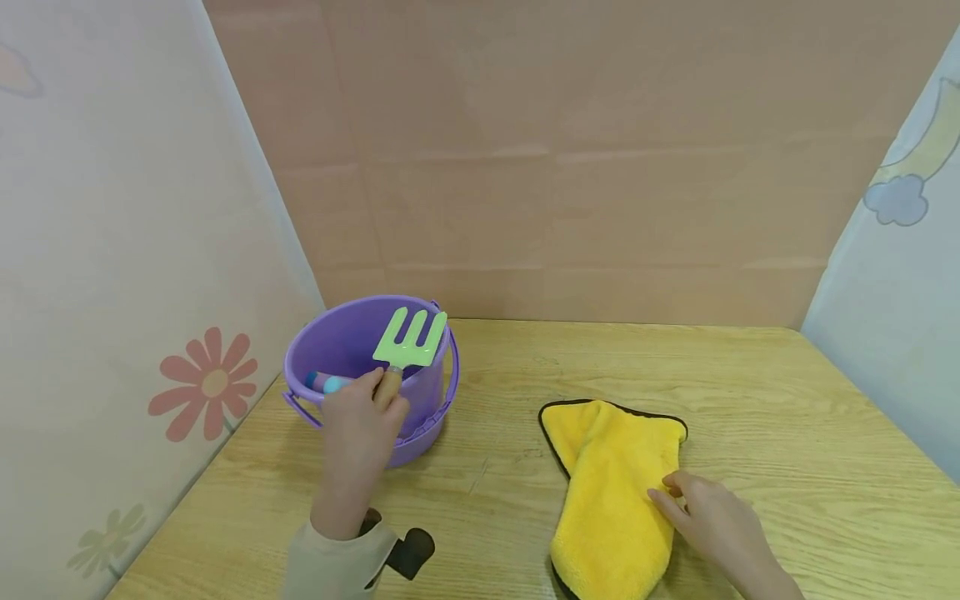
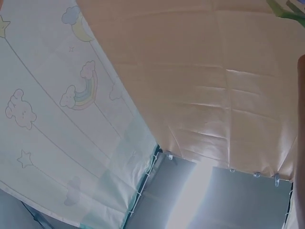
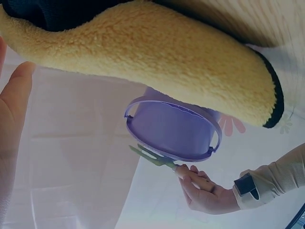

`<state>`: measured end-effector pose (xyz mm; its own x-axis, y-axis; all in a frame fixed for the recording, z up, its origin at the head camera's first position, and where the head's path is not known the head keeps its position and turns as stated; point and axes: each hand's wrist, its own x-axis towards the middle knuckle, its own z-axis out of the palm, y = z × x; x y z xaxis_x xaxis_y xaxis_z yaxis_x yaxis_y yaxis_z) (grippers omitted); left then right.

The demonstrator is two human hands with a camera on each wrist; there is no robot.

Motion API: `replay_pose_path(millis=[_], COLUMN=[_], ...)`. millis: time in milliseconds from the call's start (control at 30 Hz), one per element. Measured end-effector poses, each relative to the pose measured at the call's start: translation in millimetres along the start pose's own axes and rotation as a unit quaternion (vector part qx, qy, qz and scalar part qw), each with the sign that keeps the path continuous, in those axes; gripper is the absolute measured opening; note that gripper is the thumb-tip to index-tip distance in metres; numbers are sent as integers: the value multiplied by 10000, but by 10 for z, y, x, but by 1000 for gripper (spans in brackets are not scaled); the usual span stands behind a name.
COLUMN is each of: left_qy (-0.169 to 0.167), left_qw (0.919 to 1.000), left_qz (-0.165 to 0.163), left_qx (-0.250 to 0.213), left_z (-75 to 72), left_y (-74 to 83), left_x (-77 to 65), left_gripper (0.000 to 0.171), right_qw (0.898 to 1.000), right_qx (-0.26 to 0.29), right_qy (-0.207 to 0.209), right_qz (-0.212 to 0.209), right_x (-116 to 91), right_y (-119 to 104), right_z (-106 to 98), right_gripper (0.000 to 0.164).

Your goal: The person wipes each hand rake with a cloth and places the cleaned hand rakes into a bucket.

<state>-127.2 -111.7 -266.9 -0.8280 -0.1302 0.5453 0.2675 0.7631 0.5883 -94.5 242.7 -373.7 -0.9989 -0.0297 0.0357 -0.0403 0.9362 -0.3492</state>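
Observation:
A small garden fork with green prongs and a wooden handle is gripped in my left hand, over the near rim of a purple bucket. The right wrist view also shows my left hand curled round the wooden handle, beside the bucket. On the table's right half lies a yellow plush cloth with black edging, loosely folded. My right hand rests at its right side, thumb and fingertips touching the cloth with a gap between them. The left wrist view shows little of the fork.
Inside the bucket lies a blue-and-purple object, partly hidden by my left hand. The bucket's handle hangs down at its side. A wooden table stretches between printed side sheets and a brown backdrop.

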Motion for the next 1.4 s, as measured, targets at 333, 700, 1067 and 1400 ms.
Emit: replay_pose_path(millis=[333,700,1067,1400], left_qy=[428,168,209,284], left_qw=[9981,9979,9978,9975], left_qz=[-68,-201,-202,-332], left_qx=[435,591,589,564], left_z=[-61,-70,-29,5], left_y=[-33,-72,-148,-185], left_x=[7,88,222,262], left_gripper=[17,14,18,17], right_qw=[10000,10000,9998,9999], right_qx=[1,50,196,96], right_qy=[26,-55,-8,26], right_qz=[19,48,-83,-92], right_x=[-11,-1,18,5], right_y=[12,14,2,-11], right_z=[11,25,38,48], right_gripper=[30,30,26,25])
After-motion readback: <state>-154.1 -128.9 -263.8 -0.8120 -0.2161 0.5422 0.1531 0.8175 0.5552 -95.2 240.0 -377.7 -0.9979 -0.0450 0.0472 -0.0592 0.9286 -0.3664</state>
